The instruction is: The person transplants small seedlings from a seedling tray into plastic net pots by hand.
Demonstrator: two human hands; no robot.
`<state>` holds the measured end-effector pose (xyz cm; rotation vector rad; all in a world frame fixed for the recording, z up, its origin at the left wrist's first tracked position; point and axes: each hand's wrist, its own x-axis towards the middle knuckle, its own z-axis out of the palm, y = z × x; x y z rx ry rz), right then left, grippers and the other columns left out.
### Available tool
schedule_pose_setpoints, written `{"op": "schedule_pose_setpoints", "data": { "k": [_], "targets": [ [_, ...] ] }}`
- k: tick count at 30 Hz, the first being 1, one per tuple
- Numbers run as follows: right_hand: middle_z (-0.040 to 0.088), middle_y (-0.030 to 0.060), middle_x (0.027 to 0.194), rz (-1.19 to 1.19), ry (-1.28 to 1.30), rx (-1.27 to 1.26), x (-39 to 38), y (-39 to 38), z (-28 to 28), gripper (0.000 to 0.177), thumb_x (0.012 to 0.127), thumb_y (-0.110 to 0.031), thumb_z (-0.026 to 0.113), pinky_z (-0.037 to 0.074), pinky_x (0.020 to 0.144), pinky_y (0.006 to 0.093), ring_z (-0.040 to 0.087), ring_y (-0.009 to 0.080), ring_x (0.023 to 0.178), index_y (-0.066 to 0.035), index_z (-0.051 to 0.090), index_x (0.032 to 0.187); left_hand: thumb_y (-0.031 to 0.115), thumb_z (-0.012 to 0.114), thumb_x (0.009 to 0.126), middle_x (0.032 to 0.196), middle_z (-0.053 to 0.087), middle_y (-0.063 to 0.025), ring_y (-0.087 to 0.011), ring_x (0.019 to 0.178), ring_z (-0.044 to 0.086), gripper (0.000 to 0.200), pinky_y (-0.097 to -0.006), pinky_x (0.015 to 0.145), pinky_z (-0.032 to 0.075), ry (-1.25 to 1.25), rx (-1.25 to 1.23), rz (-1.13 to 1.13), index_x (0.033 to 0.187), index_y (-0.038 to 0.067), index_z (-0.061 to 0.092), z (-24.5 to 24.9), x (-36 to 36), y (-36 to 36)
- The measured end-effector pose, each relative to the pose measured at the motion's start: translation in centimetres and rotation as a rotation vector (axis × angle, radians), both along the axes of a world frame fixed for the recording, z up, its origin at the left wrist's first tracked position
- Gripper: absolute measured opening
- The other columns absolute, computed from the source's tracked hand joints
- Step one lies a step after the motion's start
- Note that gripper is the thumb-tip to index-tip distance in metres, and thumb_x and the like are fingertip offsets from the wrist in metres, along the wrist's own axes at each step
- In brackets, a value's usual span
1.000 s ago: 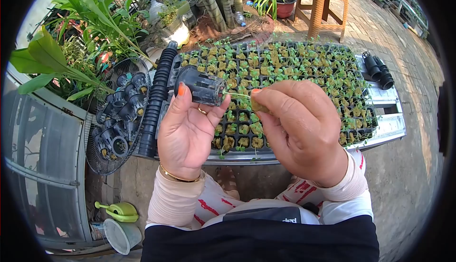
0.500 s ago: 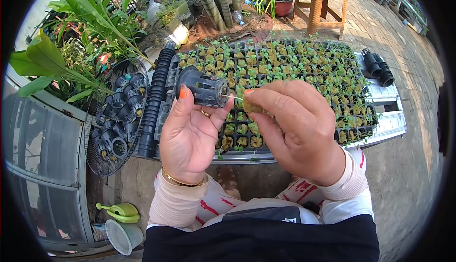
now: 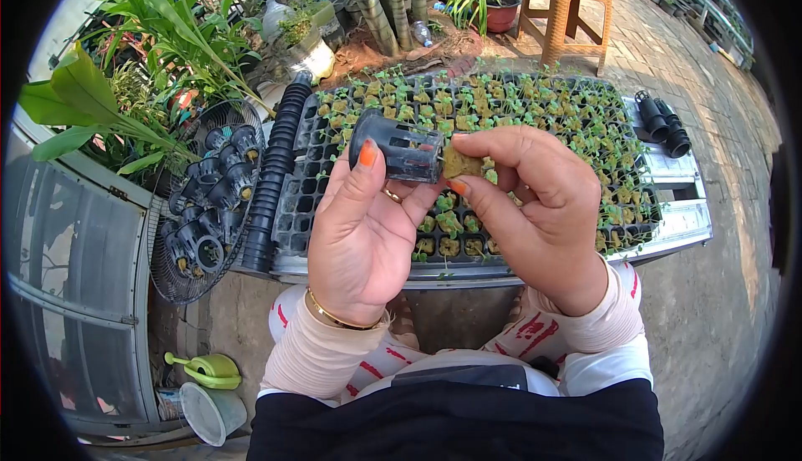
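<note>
My left hand [image 3: 355, 239] is closed around a black net pot [image 3: 397, 145], tipped on its side with its narrow slotted end facing right. Between the thumb and fingers of my right hand [image 3: 547, 206] is a yellowish-brown growing-medium cube [image 3: 461, 164], right up at that narrow end. The seedling's stem and leaves are hidden, at least partly inside the pot. Below both hands lies a black seedling tray [image 3: 294, 225], many of its cells filled with similar cubes bearing small green sprouts. Cells near its left end hold no cubes.
A wire basket [image 3: 163, 270] with several net pots stands at the left. A long stack of black pots [image 3: 280, 156] lies along the tray's left side. More black pots [image 3: 660, 122] lie on the metal table [image 3: 689, 220] at right. Beyond stands a woven-pattern stool [image 3: 555, 10].
The cube has come closer to the net pot's narrow end, and the thin stem seen bridging the gap is now mostly out of sight. Both hands have shifted slightly right.
</note>
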<state>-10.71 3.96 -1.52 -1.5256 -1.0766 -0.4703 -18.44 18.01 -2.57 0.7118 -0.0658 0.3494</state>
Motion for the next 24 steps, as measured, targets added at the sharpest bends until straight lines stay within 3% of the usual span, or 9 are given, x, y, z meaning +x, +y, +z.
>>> {"op": "schedule_pose_setpoints", "data": {
  "k": [2, 14, 17, 20, 24],
  "targets": [
    [0.063, 0.0117, 0.077, -0.011, 0.018, 0.018, 0.0, 0.0, 0.1, 0.023, 0.066, 0.005, 0.065, 0.048, 0.060, 0.0317, 0.062, 0.0259, 0.070, 0.000, 0.063, 0.088, 0.018, 0.051, 0.091, 0.108, 0.057, -0.0091, -0.0209, 0.101, 0.055, 0.024, -0.0406, 0.093, 0.043, -0.008, -0.004, -0.016, 0.110, 0.004, 0.049, -0.1, 0.1, -0.2],
    [0.064, 0.0083, 0.078, 0.002, 0.236, 0.143, 0.0, 0.2, -0.6, 0.020, 0.068, 0.003, 0.067, 0.046, 0.052, 0.0245, 0.059, 0.0159, 0.067, -0.002, 0.065, 0.088, 0.018, 0.050, 0.091, 0.105, 0.059, -0.0086, -0.0199, 0.100, 0.056, 0.020, -0.0402, 0.094, 0.043, -0.017, -0.048, -0.071, 0.105, 0.004, 0.053, 0.2, 0.5, -0.8],
    [0.063, 0.0093, 0.078, 0.057, 0.167, 0.248, 0.4, 0.6, -1.1, 0.020, 0.068, 0.002, 0.067, 0.046, 0.054, 0.0256, 0.059, 0.0178, 0.067, -0.001, 0.064, 0.088, 0.018, 0.050, 0.091, 0.104, 0.060, -0.0082, -0.0193, 0.099, 0.057, 0.019, -0.0390, 0.093, 0.045, -0.042, -0.102, -0.093, 0.104, 0.004, 0.054, 0.2, 0.5, -0.9],
    [0.059, 0.0058, 0.088, 0.022, 0.044, 0.117, 0.6, 0.1, -0.9, 0.023, 0.071, 0.004, 0.069, 0.036, 0.053, 0.0163, 0.051, 0.0052, 0.070, 0.000, 0.064, 0.093, 0.018, 0.050, 0.092, 0.103, 0.060, -0.0082, -0.0187, 0.098, 0.057, 0.019, -0.0374, 0.090, 0.046, -0.029, -0.084, -0.077, 0.104, 0.004, 0.055, 0.1, 0.6, -0.8],
    [0.059, 0.0062, 0.088, 0.015, -0.002, 0.037, 0.4, -0.3, -0.3, 0.023, 0.072, 0.005, 0.066, 0.036, 0.052, 0.0160, 0.050, 0.0051, 0.069, -0.001, 0.066, 0.095, 0.018, 0.051, 0.091, 0.103, 0.060, -0.0085, -0.0187, 0.097, 0.057, 0.020, -0.0369, 0.089, 0.047, -0.009, -0.052, -0.044, 0.105, 0.004, 0.053, 0.4, 0.6, -0.9]
  ]
}}
